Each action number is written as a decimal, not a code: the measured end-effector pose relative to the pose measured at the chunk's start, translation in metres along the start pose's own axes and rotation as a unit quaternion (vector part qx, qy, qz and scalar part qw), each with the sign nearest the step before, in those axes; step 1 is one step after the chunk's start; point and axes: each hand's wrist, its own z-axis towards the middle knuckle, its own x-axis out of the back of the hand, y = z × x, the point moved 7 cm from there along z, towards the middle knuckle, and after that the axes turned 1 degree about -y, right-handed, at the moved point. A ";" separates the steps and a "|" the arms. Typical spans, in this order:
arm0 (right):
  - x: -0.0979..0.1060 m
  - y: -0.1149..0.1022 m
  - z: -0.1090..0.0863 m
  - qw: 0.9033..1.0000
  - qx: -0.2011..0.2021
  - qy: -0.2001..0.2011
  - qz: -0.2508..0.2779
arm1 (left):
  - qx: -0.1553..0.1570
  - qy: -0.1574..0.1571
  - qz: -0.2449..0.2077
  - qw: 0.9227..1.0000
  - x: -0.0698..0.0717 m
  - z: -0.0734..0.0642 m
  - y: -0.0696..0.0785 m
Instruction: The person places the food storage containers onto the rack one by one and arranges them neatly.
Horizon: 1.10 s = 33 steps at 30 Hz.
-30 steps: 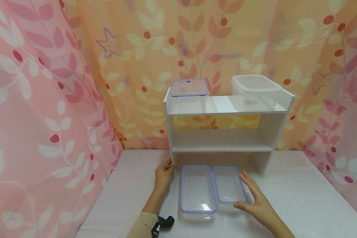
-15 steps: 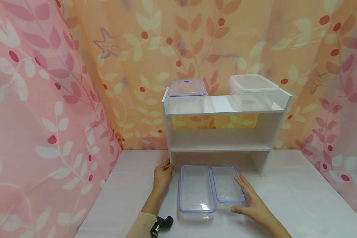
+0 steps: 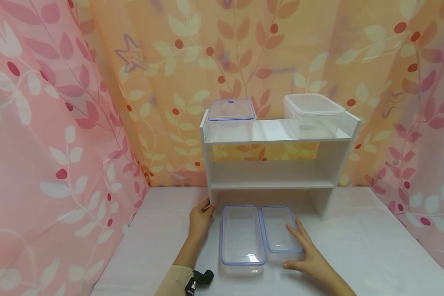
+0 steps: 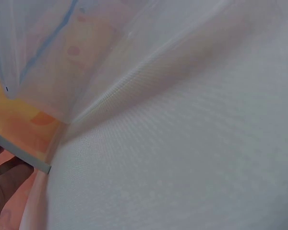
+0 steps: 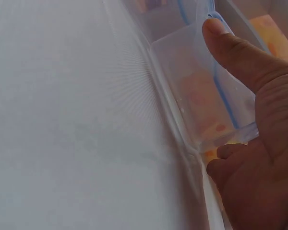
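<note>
Right hand (image 3: pixel 307 259) spread beside the small box (image 3: pixel 278 230), fingers over its right edge (contact unclear). Big box (image 3: pixel 242 234) just left, both on the table (image 3: pixel 151 234). Left hand (image 3: pixel 200 222) pinches the left panel (image 3: pixel 208 172) of the shelf (image 3: pixel 270 176). Up top: purple-rimmed tub (image 3: pixel 231 117), white-lidded tub (image 3: pixel 314 113). Curtain (image 3: pixel 163 135) behind.

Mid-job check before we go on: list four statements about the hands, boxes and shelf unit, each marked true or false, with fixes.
1. The left hand grips one side of the shelf unit. True.
2. The white-lidded box stands on the middle board. False: it stands on the top board.
3. The smaller front box is right of the larger front box. True.
4. The right hand is at the larger front box. False: it is at the smaller one.
</note>
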 end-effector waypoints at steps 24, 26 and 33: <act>0.001 -0.001 -0.001 0.999 0.006 0.029 -0.015 | 0.000 -0.028 -0.025 0.999 -0.002 -0.003 0.008; 0.002 0.001 0.000 0.999 0.004 0.030 -0.017 | 0.002 -0.028 -0.026 0.999 -0.003 -0.002 0.007; 0.003 0.004 -0.001 0.999 -0.009 0.030 -0.010 | 0.001 -0.028 -0.019 0.999 -0.002 -0.003 0.007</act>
